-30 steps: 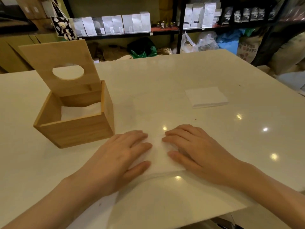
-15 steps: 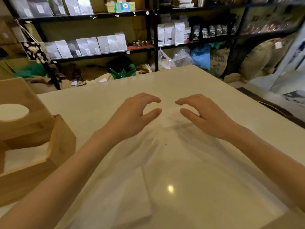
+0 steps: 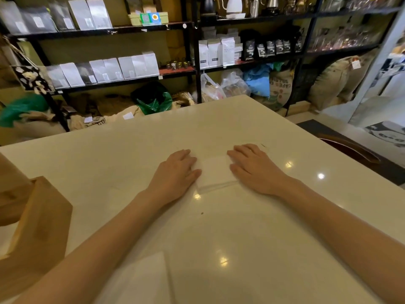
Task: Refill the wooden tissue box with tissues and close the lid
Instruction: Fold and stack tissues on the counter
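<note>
Two stacks of white tissue lie on the pale table (image 3: 285,238), and the wooden tissue box (image 3: 37,218) serves as the landmark at the left edge of the view. Nearest the wearer, to the right of the box and between the forearms, sits a folded tissue stack (image 3: 142,279), untouched and partly cut off by the lower edge. The box itself shows only one plain wooden side, blurred; its interior is out of frame, and a tan panel above it (probably the raised lid, though this cannot be told for certain) is also cropped. Farther from the wearer and well to the right of the box lies a second tissue stack (image 3: 215,170), flat on the table. The left hand (image 3: 177,172) rests palm down on its left margin and the right hand (image 3: 252,167) on its right margin; the fingers of both are extended and flat, pressing rather than clasping, so neither hand grips anything. The step in hand appears to be gathering this far stack. The next move calls for closing both hands on its sides, lifting it level so the sheets stay aligned, and carrying it left to the box opening. Shelves (image 3: 122,29) with pouches stand beyond the table.
</note>
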